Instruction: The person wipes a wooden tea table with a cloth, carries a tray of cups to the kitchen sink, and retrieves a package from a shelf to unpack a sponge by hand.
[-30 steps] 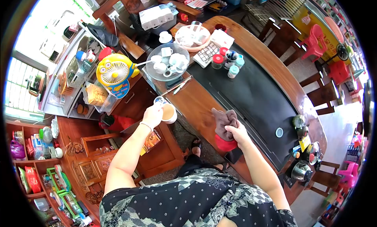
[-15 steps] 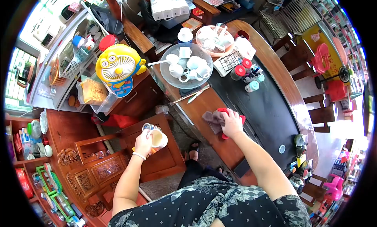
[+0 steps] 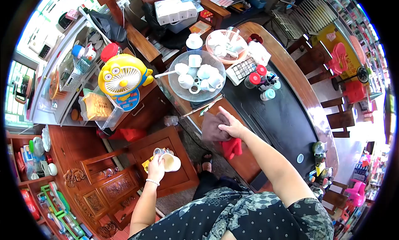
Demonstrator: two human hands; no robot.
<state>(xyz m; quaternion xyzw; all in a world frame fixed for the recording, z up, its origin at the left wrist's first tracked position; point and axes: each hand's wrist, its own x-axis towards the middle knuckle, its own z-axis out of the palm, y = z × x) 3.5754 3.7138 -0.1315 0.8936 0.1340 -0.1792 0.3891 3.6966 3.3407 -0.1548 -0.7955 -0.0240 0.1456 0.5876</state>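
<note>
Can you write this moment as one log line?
left hand: holds pale mug | right hand: holds brown cloth | clear bowl: white cups inside

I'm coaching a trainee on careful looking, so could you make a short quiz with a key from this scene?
1. Multiple choice: which hand holds the brown cloth?
A) the left
B) the right
C) neither

2. True or false: the person's left hand is empty.

3. Fill in the colour: the fan with the blue base has a ____ head.

Key:
1. B: the right hand holds it.
2. False: the left hand holds a pale cup.
3. Yellow.
</note>
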